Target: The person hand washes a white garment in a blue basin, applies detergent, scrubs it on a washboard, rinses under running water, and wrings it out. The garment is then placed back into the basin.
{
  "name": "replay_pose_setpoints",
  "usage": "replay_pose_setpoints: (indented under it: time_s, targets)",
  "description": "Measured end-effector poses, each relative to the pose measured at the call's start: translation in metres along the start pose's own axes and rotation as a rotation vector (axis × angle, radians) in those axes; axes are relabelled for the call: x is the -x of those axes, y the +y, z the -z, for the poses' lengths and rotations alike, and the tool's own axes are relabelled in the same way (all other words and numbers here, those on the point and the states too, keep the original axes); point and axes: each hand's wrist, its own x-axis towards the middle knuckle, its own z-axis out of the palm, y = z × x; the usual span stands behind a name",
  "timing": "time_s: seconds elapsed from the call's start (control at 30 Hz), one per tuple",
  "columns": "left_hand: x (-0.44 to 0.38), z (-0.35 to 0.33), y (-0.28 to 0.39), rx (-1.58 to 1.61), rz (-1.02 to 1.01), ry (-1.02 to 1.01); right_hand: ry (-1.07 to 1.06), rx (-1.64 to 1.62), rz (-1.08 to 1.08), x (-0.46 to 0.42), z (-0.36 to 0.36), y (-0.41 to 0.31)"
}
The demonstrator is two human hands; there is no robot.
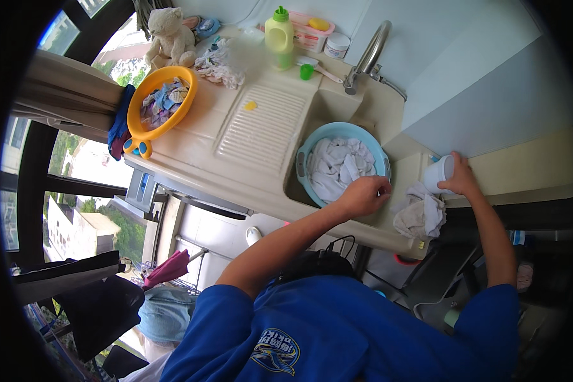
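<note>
A white plastic tub (437,175) is in my right hand (462,177), tilted beside the low ledge right of the sink. My left hand (366,195) is over the near right rim of a light blue basin (340,128), its fingers curled; whether they hold anything is hidden. Bunched white cloths (336,164) fill much of the basin, which sits in the sink (332,106). Just below the tub, a crumpled white and beige cloth (419,215) drapes over the counter's front right corner.
A metal faucet (375,45) rises behind the sink. Left is a ribbed washboard (262,126). An orange basin (191,98) of small clothes stands farther left. Along the back are a detergent bottle (279,38), a green cap (306,71), a brush (328,74) and a teddy bear (172,40).
</note>
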Motion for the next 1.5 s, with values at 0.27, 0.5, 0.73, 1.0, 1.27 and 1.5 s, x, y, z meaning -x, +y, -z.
replay_pose_setpoints:
  time_s: [0.27, 0.5, 0.73, 1.0, 1.27, 1.5]
  targets:
    - [-0.039, -0.066, -0.026, 0.578, 0.429, -0.066, 0.05, -0.067, 0.126, 0.02, 0.04, -0.017]
    - [-0.034, -0.043, 0.007, 1.565, 0.45, -0.078, 0.003, -0.186, 0.323, 0.082, 0.09, -0.153]
    - [0.033, 0.035, -0.017, 1.701, 0.128, 0.148, -0.046, -0.161, 0.641, 0.085, 0.08, -0.273]
    - [0.113, 0.108, -0.034, 1.505, 0.022, 0.569, -0.157, -0.099, 0.944, 0.096, 0.078, -0.385]
    - [0.168, 0.172, -0.043, 1.452, 0.037, 0.607, -0.303, -0.118, 1.166, 0.097, 0.095, -0.455]
    - [0.202, 0.202, -0.06, 1.561, 0.075, 0.574, -0.913, -0.495, 0.875, 0.072, 0.117, -0.487]
